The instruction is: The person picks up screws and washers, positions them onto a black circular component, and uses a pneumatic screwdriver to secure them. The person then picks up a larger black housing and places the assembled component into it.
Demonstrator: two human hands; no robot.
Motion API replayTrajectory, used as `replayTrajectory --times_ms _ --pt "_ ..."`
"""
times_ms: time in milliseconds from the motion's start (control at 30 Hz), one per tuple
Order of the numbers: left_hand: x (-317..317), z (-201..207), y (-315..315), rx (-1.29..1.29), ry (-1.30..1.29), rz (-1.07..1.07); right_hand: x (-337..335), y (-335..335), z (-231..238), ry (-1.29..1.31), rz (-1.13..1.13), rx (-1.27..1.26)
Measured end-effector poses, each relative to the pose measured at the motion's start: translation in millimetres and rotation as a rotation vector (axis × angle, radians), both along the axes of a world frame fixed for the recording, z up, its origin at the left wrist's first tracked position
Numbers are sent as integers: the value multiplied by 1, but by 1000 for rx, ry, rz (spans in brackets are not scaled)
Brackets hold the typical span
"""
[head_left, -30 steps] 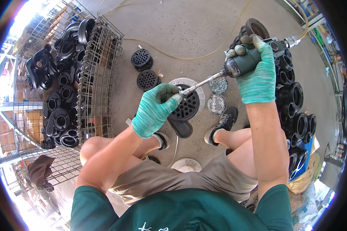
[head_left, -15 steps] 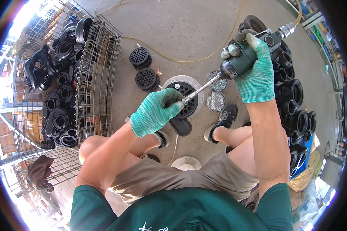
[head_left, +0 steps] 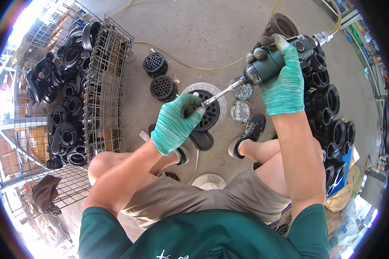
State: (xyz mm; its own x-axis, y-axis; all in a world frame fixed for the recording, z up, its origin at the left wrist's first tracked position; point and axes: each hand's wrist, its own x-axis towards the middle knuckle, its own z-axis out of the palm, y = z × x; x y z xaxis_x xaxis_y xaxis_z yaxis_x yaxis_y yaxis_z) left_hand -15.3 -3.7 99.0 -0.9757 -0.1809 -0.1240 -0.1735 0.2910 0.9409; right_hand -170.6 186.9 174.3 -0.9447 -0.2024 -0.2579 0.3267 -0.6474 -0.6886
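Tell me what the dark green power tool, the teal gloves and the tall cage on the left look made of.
Dark green power tool: likely painted metal body, with a bright steel shaft. Teal gloves on the left hand and right hand: knitted fabric, ribbed weave showing. Tall cage: bare welded wire mesh, dull grey.

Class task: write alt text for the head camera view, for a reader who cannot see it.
A seated person's gloved right hand holds a pneumatic driver, while the gloved left hand pinches its bit tip above a black round grille on concrete floor. Wire baskets and stacked black parts surround them.
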Motion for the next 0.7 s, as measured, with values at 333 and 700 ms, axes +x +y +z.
replayTrajectory --times_ms 333,700 --pt "-7 -42 3 -439 -122 -171 35 -11 -7 220 234 239" --pt "-18 -64 20 -671 -111 -311 53 -5 -41 275 285 291"
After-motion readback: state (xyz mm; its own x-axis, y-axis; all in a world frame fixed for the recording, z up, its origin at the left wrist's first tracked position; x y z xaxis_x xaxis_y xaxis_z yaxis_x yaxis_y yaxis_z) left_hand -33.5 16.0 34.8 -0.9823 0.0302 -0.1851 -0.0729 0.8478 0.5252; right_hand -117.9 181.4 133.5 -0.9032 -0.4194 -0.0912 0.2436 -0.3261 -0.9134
